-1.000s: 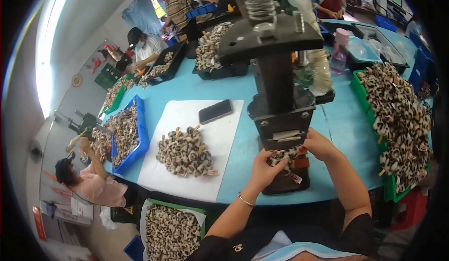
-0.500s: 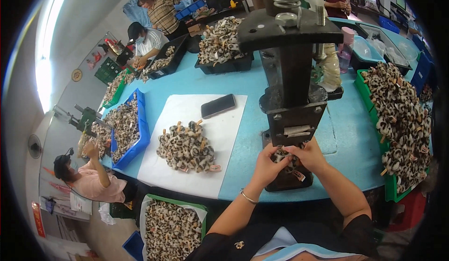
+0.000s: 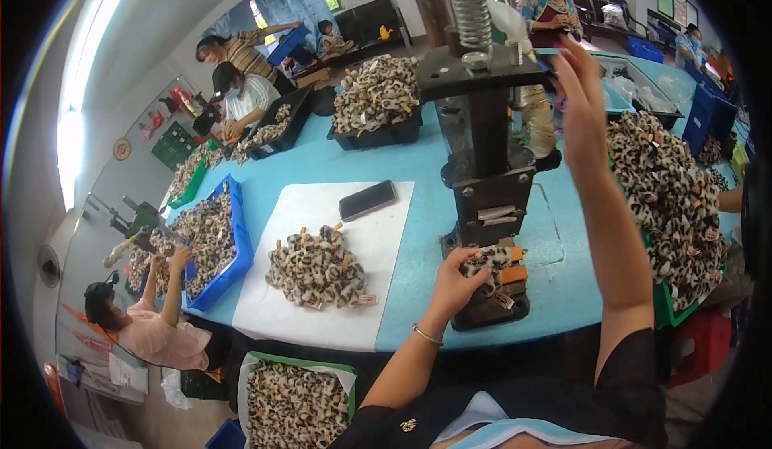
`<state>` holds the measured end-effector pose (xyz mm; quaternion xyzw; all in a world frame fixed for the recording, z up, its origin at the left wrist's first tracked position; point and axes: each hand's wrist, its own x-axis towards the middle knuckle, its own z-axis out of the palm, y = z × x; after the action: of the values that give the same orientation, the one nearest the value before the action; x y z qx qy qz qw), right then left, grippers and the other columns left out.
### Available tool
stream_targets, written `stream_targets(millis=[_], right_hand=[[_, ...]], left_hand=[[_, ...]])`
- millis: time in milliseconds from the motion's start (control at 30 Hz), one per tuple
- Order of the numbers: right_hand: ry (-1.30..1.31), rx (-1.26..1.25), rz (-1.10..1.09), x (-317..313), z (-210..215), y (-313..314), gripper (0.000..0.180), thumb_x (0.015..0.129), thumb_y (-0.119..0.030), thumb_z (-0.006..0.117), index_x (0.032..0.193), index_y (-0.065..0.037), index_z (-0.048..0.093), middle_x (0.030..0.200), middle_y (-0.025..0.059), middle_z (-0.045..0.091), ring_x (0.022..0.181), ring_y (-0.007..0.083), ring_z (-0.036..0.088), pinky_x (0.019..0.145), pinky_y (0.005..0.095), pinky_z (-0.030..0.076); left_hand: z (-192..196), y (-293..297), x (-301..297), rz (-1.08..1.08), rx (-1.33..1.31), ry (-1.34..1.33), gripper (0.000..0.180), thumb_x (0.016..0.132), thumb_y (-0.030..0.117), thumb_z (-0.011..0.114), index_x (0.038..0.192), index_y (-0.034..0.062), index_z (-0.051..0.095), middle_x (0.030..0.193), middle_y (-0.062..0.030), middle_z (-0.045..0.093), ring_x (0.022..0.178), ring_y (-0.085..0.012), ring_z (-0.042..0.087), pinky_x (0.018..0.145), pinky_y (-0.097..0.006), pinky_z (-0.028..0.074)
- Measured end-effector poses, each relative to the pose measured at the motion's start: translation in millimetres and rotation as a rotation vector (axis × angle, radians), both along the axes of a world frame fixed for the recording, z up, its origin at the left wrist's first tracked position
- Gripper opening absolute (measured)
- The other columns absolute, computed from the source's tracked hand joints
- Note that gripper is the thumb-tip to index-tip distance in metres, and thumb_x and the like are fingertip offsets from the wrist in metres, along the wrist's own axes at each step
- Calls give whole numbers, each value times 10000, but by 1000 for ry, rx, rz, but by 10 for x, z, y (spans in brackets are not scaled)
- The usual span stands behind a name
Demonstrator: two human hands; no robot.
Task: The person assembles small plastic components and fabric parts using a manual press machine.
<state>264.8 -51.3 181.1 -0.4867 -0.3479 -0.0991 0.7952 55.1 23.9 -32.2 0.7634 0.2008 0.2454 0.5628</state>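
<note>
Our left hand pinches a leopard-print piece on the base of the black press, at the near edge of the blue table. Our right hand is raised to the press lever; we cannot tell its grip.
</note>
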Motion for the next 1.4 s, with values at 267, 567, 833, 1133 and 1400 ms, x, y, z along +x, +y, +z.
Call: stream_targets(millis=[267,567,833,1133,1400], right_hand=[[-294,-80,853,521,962,262,436,885,-474,569,732,-67,534,576,-7,443,393,104,370,384,240,254],[-400,304,298,-857,114,-858,268,953,-114,370,695,-129,304,618,-32,307,553,81,302,510,269,219],[21,-445,350,176,687,157,462,947,-363,507,1256,-20,516,1200,80,538,967,132,519,890,240,375],[702,-642,572,-829,-1892,-562,259,880,-265,633,1063,-86,592,829,-28,518,642,57,483,497,219,395],[-455,-676,-65,-998,-2107,-301,166,792,-140,672,694,-45,578,607,122,521,540,328,527,485,386,395]], left_hand=[[29,-82,133,-8,-9,-38,340,738,121,746,1006,-48,625,944,-71,627,859,-110,576,774,-253,474],[-27,-56,89,37,-73,-49,353,722,128,752,1001,-42,619,982,-101,636,942,-166,588,843,-277,462],[-95,-39,43,-18,-140,-37,462,746,150,743,1136,-25,564,1069,-110,619,976,-188,583,868,-293,461],[46,60,-207,-11,-358,93,366,937,299,568,1128,-12,547,913,-17,614,854,-101,579,774,-224,457],[12,7,-49,-82,-831,-208,242,965,220,516,1112,34,564,959,-9,617,874,-86,569,791,-228,461]])
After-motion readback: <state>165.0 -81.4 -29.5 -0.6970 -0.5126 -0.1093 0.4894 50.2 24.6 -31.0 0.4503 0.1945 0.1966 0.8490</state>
